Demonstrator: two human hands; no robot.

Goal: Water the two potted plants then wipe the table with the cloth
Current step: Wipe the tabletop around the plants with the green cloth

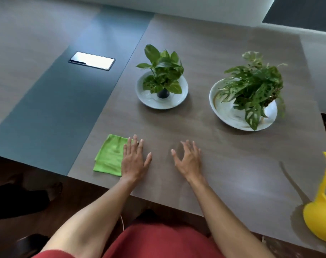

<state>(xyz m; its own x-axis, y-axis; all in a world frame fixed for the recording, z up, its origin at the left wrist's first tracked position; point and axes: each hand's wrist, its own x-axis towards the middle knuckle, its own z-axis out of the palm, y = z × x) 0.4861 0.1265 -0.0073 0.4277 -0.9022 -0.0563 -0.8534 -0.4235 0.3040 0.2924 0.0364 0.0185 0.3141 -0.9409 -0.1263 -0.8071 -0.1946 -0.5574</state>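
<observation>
Two potted plants stand on white dishes on the brown table [223, 155]: a small broad-leaved plant [163, 73] on the left dish [145, 97], and a bushier holed-leaf plant [255, 88] on the right dish [227, 116]. A folded green cloth [109, 155] lies near the front edge. My left hand [135, 159] rests flat, fingers apart, overlapping the cloth's right edge. My right hand [188, 159] hovers open just above the bare table, holding nothing. A yellow watering can [322, 215] stands at the far right, partly cut off by the frame.
A dark grey strip [65, 108] runs along the table's left side with a shiny rectangular panel [92, 60] set in it. The table's front edge is close to my red-clothed lap [158, 243]. Dark floor lies at lower left.
</observation>
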